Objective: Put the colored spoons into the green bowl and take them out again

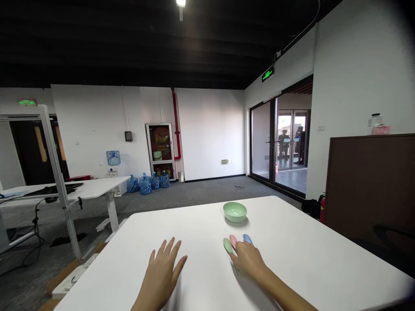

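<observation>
My left hand [162, 274] is spread over the white table [201, 242] with its fingers apart, holding nothing. Over three spoons lying side by side, my right hand [249, 259] is closed, its thumb and forefinger on either side of the pink spoon [233, 241]; its handle is hidden under the hand. The green spoon [228, 245] lies just left of the thumb, part of its handle showing below. To the right, only the bowl of the blue spoon [247, 238] shows past the knuckles. Beyond the spoons, a light green bowl [235, 212] stands upright.
A second white table [97, 183] with a metal post [58, 172] stands at the left. Blue water jugs [145, 185] sit by the far wall. A dark brown cabinet [366, 185] is on the right, beside the glass doors [262, 142].
</observation>
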`<move>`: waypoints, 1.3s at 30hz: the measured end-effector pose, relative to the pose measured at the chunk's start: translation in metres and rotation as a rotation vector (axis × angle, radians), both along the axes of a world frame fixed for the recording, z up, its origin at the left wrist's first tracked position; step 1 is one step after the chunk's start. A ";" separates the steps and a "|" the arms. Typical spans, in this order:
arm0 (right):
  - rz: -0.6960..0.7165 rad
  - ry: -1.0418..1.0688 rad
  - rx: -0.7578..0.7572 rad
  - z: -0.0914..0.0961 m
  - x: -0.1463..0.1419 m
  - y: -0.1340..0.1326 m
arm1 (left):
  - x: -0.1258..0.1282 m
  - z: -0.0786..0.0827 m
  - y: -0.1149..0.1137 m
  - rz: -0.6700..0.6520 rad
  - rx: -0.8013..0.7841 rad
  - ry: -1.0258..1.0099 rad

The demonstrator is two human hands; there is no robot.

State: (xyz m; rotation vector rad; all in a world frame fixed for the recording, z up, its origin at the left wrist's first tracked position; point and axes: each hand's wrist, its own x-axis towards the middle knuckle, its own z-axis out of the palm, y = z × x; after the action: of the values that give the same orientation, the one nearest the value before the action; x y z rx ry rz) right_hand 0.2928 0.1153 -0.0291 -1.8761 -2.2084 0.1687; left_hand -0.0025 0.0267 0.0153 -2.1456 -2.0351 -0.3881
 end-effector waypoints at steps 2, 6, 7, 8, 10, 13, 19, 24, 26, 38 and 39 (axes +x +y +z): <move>-0.006 -0.023 -0.030 -0.003 -0.005 0.002 | 0.000 0.000 0.000 -0.002 0.000 -0.001; -0.033 -0.048 -0.059 -0.009 -0.010 0.004 | 0.000 0.000 0.000 -0.006 0.007 -0.004; -0.032 -0.048 -0.059 -0.011 -0.010 0.004 | -0.001 0.000 0.000 -0.004 0.008 -0.003; -0.031 -0.046 -0.062 -0.012 -0.011 0.004 | -0.001 0.000 0.000 -0.002 0.008 -0.002; -0.032 -0.028 -0.066 -0.014 -0.011 0.004 | -0.002 -0.001 0.001 0.001 0.005 -0.001; -0.036 0.025 -0.051 -0.012 -0.010 0.001 | -0.002 -0.002 0.001 0.001 0.007 0.005; -0.084 0.092 -0.002 0.007 0.012 -0.004 | 0.000 -0.001 0.001 0.010 -0.025 0.035; -0.214 0.080 0.042 0.017 0.058 0.005 | 0.000 -0.001 0.000 0.013 -0.019 0.035; -0.257 0.049 0.047 0.015 0.078 0.009 | 0.000 -0.002 0.001 0.008 -0.003 0.026; -0.335 -0.078 0.008 -0.019 0.147 0.030 | 0.002 -0.004 0.004 0.016 -0.022 0.025; -0.336 -0.080 0.008 -0.020 0.149 0.030 | 0.002 -0.005 0.005 0.016 -0.021 0.021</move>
State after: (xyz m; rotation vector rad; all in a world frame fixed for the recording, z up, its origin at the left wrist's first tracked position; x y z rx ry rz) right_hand 0.4413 0.1456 -0.0494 -2.2481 -1.8980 0.0240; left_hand -0.0006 0.0312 0.0107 -2.1347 -2.0525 -0.3425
